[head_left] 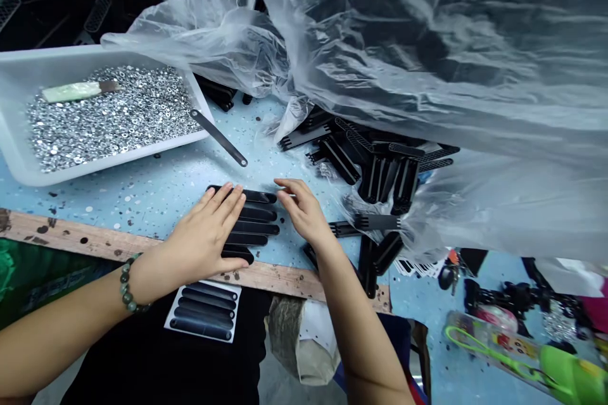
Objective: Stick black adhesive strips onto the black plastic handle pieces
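Note:
My left hand point(202, 231) lies flat, fingers spread, on the left part of a row of several black slotted bars point(254, 228) set side by side on the speckled blue table point(156, 186). My right hand point(301, 212) hovers with curved fingers at the row's right end, its fingertips close to the top bar. A beaded bracelet point(130, 283) circles my left wrist. Below the table edge, a white-backed sheet point(204, 310) carrying several black strips rests against my dark clothing. Neither hand grips anything.
A white plastic tray point(95, 168) holds silver washers point(114, 117), with a pale-handled tool point(78, 92) on them. A black bar point(218, 137) leans on its rim. A heap of black parts point(380, 171) lies right, under hanging clear plastic sheeting point(403, 44). A wooden strip point(142, 253) edges the table.

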A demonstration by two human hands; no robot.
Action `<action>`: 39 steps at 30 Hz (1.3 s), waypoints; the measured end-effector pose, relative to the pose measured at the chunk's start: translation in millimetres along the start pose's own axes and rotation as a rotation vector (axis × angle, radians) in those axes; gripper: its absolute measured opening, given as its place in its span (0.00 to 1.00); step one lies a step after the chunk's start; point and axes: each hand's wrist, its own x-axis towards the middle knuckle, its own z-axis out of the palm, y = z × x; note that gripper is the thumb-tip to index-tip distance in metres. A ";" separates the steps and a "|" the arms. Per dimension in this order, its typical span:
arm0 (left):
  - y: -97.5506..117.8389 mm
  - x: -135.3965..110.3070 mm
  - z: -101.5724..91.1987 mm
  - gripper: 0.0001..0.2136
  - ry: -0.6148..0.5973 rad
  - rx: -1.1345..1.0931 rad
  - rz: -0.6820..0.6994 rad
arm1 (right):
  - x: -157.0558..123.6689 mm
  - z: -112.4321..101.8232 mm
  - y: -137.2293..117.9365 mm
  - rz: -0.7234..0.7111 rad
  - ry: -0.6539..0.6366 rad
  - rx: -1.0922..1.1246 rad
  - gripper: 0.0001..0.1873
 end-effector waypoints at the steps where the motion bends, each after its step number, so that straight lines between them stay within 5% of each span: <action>1: -0.3 -0.3 -1.6 0.53 -0.017 -0.010 0.005 | -3.8 2.5 2.4 -0.017 0.008 0.062 0.20; 9: 12.2 -17.7 -18.4 0.49 0.047 0.093 0.116 | -42.9 13.9 -7.6 -0.145 0.278 -0.061 0.09; 18: 26.5 -13.9 4.4 0.47 -0.008 0.057 0.130 | -49.0 17.0 -22.0 -0.249 0.137 -0.387 0.08; 24: 28.0 -15.2 5.6 0.47 -0.004 0.044 0.121 | -43.6 9.2 -33.4 -0.137 -0.016 -0.435 0.04; 33: 28.2 -15.6 9.0 0.47 -0.024 0.065 0.114 | -17.8 -5.4 -40.2 0.101 -0.263 -0.239 0.05; 39: 28.1 -16.1 9.4 0.46 -0.002 0.076 0.115 | -22.3 -4.2 -47.5 0.214 -0.160 -0.058 0.05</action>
